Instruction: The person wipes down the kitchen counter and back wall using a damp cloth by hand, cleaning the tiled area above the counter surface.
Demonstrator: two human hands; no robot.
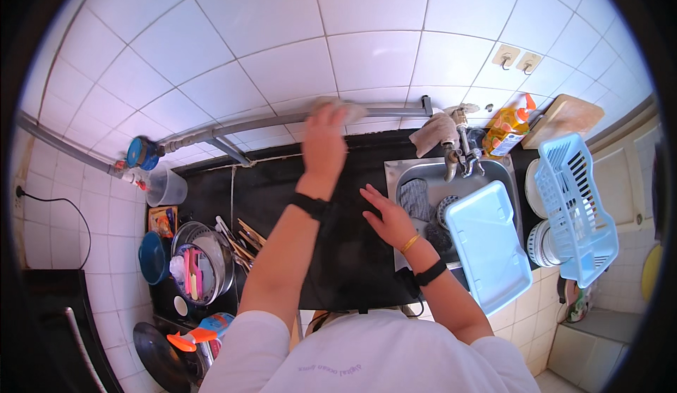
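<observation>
My left hand (323, 141) reaches forward to the grey pipe (383, 112) along the tiled wall. Under its fingers is a beige cloth (353, 110), pressed against the pipe and wall; hand and cloth are blurred. My right hand (390, 222) hangs over the black countertop (344, 255), just left of the steel sink (392, 173). Its fingers are spread and nothing is in them. A grey cloth (414, 199) and a patterned bowl (448, 208) lie in the sink, the bowl partly hidden by a light blue plastic tray (489, 247) laid over the sink's front right.
Right of the faucet (465, 149), draped with a cloth (436, 132), stand an orange-topped pump bottle (505, 131), a cutting board (563, 120) and a blue dish rack (576, 208). Leftward are a plastic container (166, 186), stacked bowls (203, 271), chopsticks (251, 234), a spray bottle (203, 332) and a wok (156, 358).
</observation>
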